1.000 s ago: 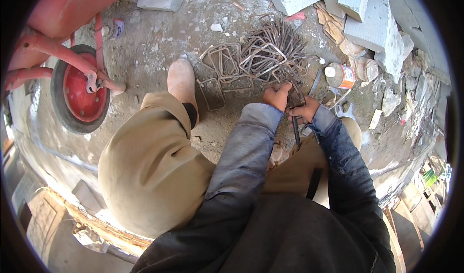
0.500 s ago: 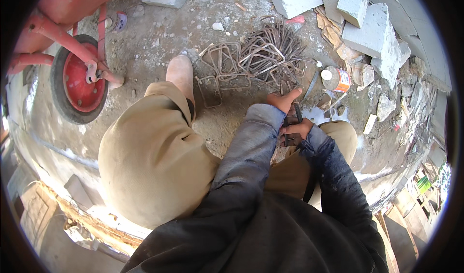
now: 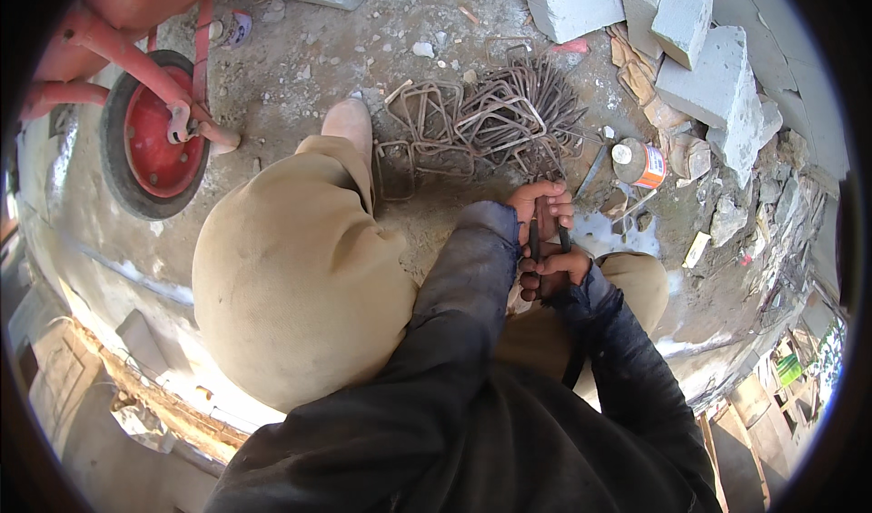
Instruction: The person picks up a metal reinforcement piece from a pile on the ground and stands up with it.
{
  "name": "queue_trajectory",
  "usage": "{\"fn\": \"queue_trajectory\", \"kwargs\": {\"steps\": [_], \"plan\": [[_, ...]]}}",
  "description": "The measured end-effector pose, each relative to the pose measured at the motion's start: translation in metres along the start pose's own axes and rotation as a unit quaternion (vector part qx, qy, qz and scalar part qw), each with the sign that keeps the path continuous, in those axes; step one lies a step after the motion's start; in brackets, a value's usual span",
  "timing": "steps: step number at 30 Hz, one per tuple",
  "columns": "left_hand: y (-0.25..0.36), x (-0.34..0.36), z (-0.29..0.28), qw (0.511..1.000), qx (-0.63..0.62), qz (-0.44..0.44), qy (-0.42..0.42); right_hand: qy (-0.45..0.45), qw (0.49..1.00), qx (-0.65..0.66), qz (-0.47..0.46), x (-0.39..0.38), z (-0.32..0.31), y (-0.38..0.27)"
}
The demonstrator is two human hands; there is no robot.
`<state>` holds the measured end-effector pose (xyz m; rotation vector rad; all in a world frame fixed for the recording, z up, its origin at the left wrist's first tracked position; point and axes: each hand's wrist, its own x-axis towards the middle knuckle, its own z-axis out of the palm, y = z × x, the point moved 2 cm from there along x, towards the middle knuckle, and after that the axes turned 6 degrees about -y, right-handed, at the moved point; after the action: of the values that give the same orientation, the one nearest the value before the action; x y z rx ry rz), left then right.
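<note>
My right hand (image 3: pixel 561 266) is closed around the lower ends of a dark two-handled tool (image 3: pixel 534 239) that looks like pincers. Its two dark arms stand a little apart, running up from the right hand to my left hand (image 3: pixel 538 202). The left hand has its fingers curled over the tool's upper end; fingers hide its head and whatever may be in it. Just beyond the left hand lies a tangled heap of bent, rusty steel stirrups (image 3: pixel 509 109). A thin metal strip (image 3: pixel 592 169) lies on the ground to the right of the hands.
A red wheelbarrow's wheel (image 3: pixel 163 140) stands at the left. To the right is a plastic bottle (image 3: pixel 638 164) with an orange label. Pale blocks (image 3: pixel 704 77) and rubble (image 3: pixel 727 213) are piled at the far right. My boot (image 3: pixel 349 127) rests left of the stirrups.
The left hand's fingers have curled in, where its thumb stuck out before. The tool's two arms now show more plainly between my hands. The whole view has shifted slightly.
</note>
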<state>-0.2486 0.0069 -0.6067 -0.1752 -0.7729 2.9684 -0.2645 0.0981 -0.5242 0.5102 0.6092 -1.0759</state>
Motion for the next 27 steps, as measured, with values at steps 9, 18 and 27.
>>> {"fn": "queue_trajectory", "kwargs": {"steps": [9,18,27], "plan": [[0.016,-0.008,0.009,0.993,0.100,-0.047,0.046,0.105,0.993,-0.007,-0.060,0.021,0.020,0.010],[0.012,-0.004,0.011,0.987,0.114,-0.029,0.109,0.059,0.997,-0.016,-0.037,0.015,0.003,0.001],[0.000,0.010,-0.005,0.907,0.266,0.068,0.319,0.429,0.505,-0.729,-0.171,0.003,-0.011,0.009]]}}
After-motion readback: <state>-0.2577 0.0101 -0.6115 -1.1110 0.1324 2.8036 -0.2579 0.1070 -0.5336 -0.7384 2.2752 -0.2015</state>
